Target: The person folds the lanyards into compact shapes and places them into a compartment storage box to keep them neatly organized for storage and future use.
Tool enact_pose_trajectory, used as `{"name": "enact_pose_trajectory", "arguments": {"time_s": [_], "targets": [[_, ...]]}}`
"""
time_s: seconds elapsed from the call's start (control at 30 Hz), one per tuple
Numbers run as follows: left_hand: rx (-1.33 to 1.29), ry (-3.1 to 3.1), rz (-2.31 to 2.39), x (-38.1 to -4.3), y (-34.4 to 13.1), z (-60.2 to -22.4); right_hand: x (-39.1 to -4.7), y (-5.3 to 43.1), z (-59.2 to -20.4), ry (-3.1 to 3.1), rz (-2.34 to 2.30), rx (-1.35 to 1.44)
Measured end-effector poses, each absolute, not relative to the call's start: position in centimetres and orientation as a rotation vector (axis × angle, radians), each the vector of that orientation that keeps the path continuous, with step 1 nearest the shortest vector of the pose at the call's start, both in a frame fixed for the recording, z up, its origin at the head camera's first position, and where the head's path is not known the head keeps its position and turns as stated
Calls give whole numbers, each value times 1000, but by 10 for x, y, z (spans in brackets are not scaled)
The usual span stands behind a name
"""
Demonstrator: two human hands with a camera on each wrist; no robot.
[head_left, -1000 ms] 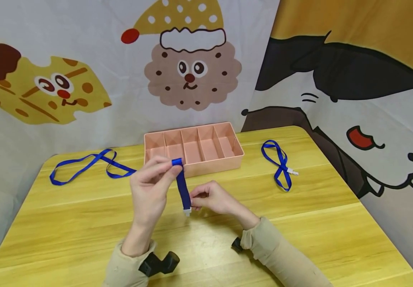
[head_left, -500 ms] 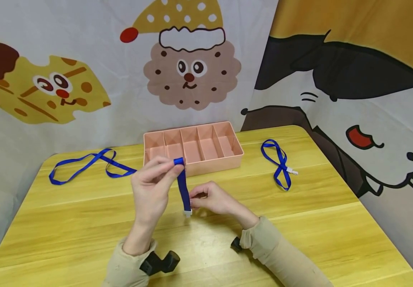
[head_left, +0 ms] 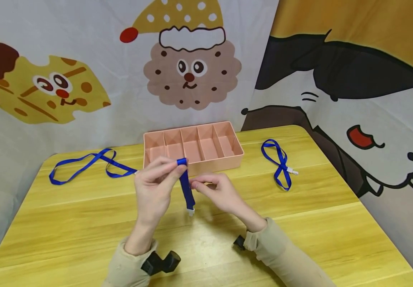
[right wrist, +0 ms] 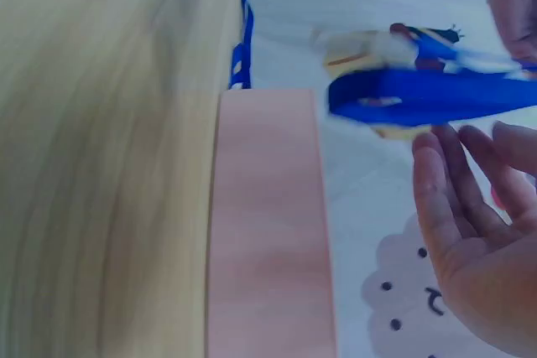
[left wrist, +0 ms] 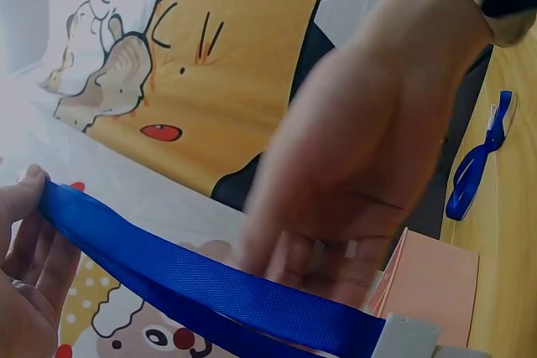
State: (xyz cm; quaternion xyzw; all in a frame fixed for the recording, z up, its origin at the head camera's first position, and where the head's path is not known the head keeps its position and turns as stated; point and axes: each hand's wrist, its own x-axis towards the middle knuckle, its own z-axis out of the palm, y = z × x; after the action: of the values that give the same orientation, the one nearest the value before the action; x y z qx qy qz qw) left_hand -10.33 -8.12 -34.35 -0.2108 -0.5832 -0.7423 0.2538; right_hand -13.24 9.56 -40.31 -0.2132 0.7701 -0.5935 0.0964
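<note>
A folded blue lanyard (head_left: 186, 189) hangs above the table, its white clip (head_left: 190, 212) at the bottom. My left hand (head_left: 154, 193) pinches the fold at the top between thumb and fingers. Beside the strap's middle, my right hand (head_left: 220, 193) has its fingertips close to the blue band. In the right wrist view the right hand's fingers (right wrist: 432, 169) look loosely bent below the blurred lanyard (right wrist: 419, 94), with nothing visibly gripped. The left wrist view shows two layers of the strap (left wrist: 210, 278) running from the left hand to the white buckle (left wrist: 407, 337).
Behind the hands stands a pink box (head_left: 213, 164) with several compartments. A second blue lanyard (head_left: 81, 165) lies looped at the left, partly behind the left hand. A third lanyard (head_left: 281, 165), with a white clip, lies at the right. Printed cloth (head_left: 120, 115) hangs behind the table.
My right hand has let go near the clip and moved up along the strap. The left hand has shifted slightly right, and the hanging lanyard with it.
</note>
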Motion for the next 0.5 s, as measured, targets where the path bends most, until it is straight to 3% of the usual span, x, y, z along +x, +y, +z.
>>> {"name": "enact_pose_trajectory", "arguments": {"time_s": [0.5], "targets": [[-492, -1596, -2057, -106, -76, -350, -118, 92, -394, 2381, -1875, -844]]}}
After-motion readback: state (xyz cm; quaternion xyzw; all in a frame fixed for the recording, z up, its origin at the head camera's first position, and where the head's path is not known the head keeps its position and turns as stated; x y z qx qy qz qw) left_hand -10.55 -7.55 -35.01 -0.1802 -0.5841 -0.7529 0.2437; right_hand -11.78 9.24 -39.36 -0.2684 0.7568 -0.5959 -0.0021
